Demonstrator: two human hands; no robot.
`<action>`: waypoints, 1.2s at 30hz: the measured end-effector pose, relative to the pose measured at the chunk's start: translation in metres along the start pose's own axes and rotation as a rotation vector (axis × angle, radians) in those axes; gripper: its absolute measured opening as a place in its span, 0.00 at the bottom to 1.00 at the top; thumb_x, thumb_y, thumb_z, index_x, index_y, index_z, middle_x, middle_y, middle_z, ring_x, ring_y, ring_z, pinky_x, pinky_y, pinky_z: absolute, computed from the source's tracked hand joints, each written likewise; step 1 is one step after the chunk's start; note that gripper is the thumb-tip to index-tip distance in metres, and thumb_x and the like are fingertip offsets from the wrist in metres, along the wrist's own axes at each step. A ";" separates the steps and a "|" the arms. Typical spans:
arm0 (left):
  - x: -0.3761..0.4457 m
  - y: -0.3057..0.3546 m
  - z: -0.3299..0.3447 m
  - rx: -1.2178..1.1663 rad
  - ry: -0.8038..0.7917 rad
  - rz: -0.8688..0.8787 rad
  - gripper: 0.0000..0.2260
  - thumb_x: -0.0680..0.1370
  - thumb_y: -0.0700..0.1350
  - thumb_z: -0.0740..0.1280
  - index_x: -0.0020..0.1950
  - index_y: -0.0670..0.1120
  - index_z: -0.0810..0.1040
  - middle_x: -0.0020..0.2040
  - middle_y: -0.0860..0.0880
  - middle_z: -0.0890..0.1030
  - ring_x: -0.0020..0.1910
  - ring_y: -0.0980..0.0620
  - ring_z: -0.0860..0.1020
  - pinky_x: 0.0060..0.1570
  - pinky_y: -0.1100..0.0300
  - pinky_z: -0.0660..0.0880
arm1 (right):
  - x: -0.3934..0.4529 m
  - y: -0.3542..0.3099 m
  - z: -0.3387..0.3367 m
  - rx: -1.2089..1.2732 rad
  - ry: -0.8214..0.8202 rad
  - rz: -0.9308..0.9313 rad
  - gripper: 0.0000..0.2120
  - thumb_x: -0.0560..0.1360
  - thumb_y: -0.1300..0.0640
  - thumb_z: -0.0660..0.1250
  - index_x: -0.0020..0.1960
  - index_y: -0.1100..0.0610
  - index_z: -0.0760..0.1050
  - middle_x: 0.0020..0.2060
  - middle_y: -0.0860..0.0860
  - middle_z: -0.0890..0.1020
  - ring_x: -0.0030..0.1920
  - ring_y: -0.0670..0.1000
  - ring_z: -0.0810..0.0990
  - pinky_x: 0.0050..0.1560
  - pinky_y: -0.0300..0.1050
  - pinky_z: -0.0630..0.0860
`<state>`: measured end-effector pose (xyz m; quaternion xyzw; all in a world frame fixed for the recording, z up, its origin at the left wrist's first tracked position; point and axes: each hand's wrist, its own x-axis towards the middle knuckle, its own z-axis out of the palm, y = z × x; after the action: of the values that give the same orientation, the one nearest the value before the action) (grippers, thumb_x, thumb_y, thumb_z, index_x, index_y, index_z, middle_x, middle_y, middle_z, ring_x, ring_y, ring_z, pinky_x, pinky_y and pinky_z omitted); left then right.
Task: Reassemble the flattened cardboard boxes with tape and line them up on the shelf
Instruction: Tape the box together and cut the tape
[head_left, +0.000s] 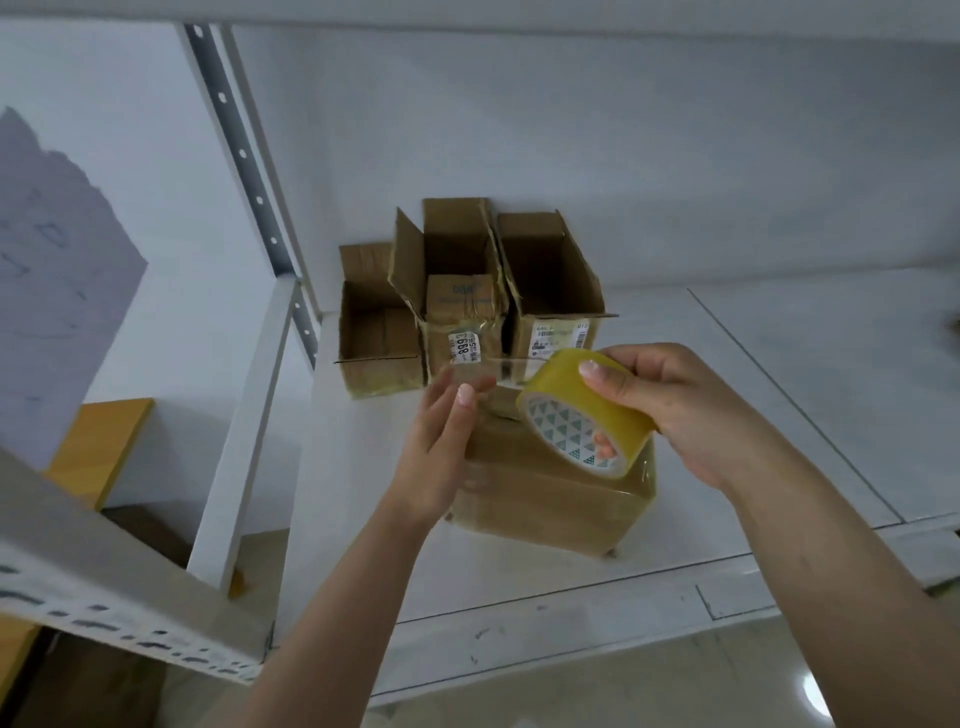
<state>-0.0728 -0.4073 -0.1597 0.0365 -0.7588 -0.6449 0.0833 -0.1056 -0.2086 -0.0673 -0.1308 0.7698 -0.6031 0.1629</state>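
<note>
Head view, looking down at a white metal shelf (727, 395) against a pale wall. A perforated white upright (244, 156) rises at the far left, and a second slotted rail (104, 613) crosses the near left corner. Below, left of the shelf, sits an orange wooden board (98, 447); glossy floor shows beneath the near edge.

At the far left of the shelf, close to the wall, three open cardboard boxes (467, 301) stand side by side, touching, flaps up, two with printed labels facing near. The right half of the shelf surface lies bare, with a seam line running near to far.

Near the front edge, a taped box (545, 499) rests on the shelf, its glossy bottom facing up. The right hand (670, 410) grips a roll of yellowish tape (587, 415) above it, thumb on the outer face and a finger through the core. The left hand (447, 426) pinches the free end of a clear tape strip (498, 366), drawn taut leftward from the roll, above the box.
</note>
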 end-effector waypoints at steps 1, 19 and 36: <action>-0.002 0.009 -0.003 0.036 -0.015 0.033 0.23 0.79 0.68 0.51 0.63 0.61 0.78 0.75 0.58 0.64 0.76 0.57 0.57 0.74 0.50 0.55 | 0.001 0.000 0.000 -0.007 -0.012 -0.005 0.18 0.65 0.43 0.69 0.49 0.54 0.82 0.37 0.53 0.86 0.31 0.49 0.83 0.32 0.41 0.80; 0.008 0.034 0.006 -0.134 0.042 -0.067 0.14 0.84 0.51 0.57 0.58 0.53 0.82 0.43 0.63 0.85 0.48 0.68 0.80 0.45 0.76 0.73 | 0.012 -0.016 -0.014 -0.210 -0.200 0.014 0.21 0.67 0.48 0.75 0.53 0.63 0.81 0.49 0.61 0.84 0.52 0.58 0.82 0.61 0.54 0.74; 0.011 -0.012 0.010 -0.420 0.219 -0.222 0.16 0.84 0.47 0.56 0.68 0.44 0.76 0.62 0.44 0.81 0.64 0.49 0.78 0.68 0.48 0.71 | 0.029 -0.014 0.009 -0.397 0.161 -0.057 0.25 0.56 0.29 0.69 0.34 0.51 0.82 0.31 0.43 0.82 0.33 0.44 0.82 0.36 0.40 0.74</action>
<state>-0.0855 -0.4017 -0.1718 0.1713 -0.5859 -0.7858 0.0995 -0.1286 -0.2319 -0.0588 -0.1335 0.8801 -0.4523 0.0550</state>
